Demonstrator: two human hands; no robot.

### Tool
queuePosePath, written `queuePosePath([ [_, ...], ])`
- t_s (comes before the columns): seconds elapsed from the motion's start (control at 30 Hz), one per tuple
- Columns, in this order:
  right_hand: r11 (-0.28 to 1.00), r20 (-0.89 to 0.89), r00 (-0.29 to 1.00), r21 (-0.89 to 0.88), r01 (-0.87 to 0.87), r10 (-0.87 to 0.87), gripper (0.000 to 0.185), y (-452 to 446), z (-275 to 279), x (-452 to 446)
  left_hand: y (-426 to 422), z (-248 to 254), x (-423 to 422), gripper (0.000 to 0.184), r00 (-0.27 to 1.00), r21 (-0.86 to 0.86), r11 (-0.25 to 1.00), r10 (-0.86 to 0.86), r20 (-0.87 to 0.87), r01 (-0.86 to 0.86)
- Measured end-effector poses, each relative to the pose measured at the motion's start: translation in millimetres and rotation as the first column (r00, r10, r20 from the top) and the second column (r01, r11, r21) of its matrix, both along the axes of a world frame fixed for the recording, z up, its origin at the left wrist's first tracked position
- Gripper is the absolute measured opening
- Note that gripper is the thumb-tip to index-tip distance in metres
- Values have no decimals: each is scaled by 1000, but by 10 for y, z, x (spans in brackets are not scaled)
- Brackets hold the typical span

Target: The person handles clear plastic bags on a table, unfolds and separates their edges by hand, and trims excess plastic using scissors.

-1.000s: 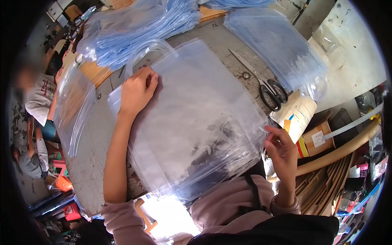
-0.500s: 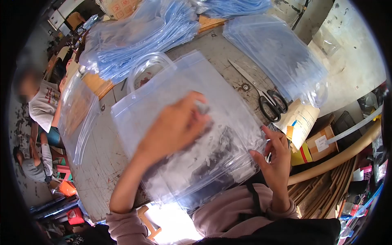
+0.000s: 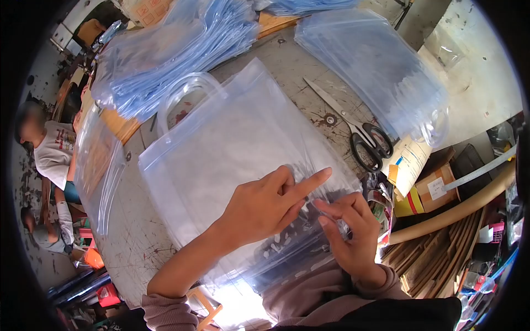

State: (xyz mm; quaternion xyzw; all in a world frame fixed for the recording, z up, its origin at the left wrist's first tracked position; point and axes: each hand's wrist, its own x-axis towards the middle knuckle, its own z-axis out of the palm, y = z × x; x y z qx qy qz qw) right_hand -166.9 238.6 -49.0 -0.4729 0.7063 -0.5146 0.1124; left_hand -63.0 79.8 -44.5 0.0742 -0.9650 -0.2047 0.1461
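Cardboard (image 3: 441, 256) stands near the scratched table (image 3: 135, 243); over clear bag (image 3: 221, 143), left hand (image 3: 259, 207), right hand (image 3: 352, 229): grip half-open, hold unclear.

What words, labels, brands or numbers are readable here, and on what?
No text is legible.
White label on the cardboard box: too small.
Paper near the scissors: writing too small.
Shirt at left: print blurred.
Carton at top: red marks, unreadable.
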Motion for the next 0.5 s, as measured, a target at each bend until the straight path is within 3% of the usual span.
queuePosePath([
  [0.33, 998, -4, 998, 16, -55, 55, 23, 53, -74, -101, -39, -64, 22, 56, 996, 30, 1000, 4, -88, -1],
  [0.43, 996, 77, 995, 66, -63, 58, 24, 59, -62, -151, -56, -83, 19, 48, 992, 86, 996, -2, -128, 13],
  [0.5, 982, 12, 983, 44, -181, 181, 24, 52, -49, -205, -60, -84, 51, 42, 993, 108, 994, 9, -116, 4],
])
